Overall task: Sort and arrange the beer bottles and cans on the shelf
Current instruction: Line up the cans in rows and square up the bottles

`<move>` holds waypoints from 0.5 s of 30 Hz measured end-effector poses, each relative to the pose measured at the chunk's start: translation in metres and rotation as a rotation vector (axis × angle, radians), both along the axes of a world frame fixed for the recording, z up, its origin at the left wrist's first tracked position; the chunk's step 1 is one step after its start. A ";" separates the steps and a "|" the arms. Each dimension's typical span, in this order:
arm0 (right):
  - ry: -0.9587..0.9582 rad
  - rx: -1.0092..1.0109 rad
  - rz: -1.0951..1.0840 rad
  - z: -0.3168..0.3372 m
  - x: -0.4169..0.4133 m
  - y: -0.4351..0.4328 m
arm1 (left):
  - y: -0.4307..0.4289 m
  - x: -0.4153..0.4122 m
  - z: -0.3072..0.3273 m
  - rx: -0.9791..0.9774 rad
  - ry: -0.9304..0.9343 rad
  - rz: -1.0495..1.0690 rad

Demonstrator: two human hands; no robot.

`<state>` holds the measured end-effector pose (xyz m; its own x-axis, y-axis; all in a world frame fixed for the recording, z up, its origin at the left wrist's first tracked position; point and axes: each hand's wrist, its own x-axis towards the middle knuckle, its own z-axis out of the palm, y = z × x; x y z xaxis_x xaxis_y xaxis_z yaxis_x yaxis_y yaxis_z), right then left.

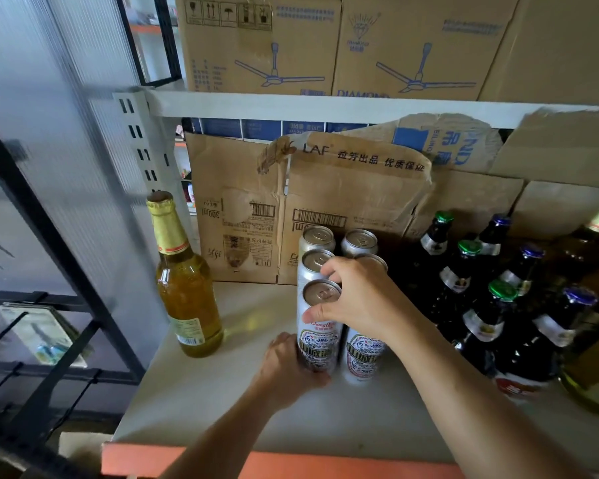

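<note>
The front can (320, 326) stands upright at the left front corner of the can block (358, 242) on the shelf (222, 402), its base gripped by the left hand (291, 364) with curled fingers (317, 375), its top clasped from above by the right hand (357, 295), thumb in front

Two hands at a block of beer cans on a shelf (222, 392)

The left hand (287, 364) grips the base of the front can (320, 337). The right hand (357, 295) curls over the top of the second can (362, 354) beside it, thumb against the front can. A golden bottle (187, 288) stands apart on the left, and dark bottles (481, 305) cluster on the right.
</note>
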<state>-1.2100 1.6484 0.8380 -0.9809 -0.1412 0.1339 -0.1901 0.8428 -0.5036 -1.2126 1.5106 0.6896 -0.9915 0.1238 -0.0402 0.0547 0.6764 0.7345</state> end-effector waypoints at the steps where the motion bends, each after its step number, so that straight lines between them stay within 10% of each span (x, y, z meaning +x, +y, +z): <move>1: -0.001 -0.003 0.007 -0.001 0.000 0.001 | -0.001 0.001 0.002 0.000 -0.004 0.002; 15: 0.290 -0.477 -0.172 -0.015 0.014 0.034 | 0.005 0.008 -0.008 0.015 0.075 0.094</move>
<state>-1.1961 1.6828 0.8230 -0.8981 0.1587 0.4102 -0.2574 0.5668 -0.7827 -1.2047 1.5154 0.6820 -0.9989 0.0297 0.0353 0.0461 0.6697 0.7412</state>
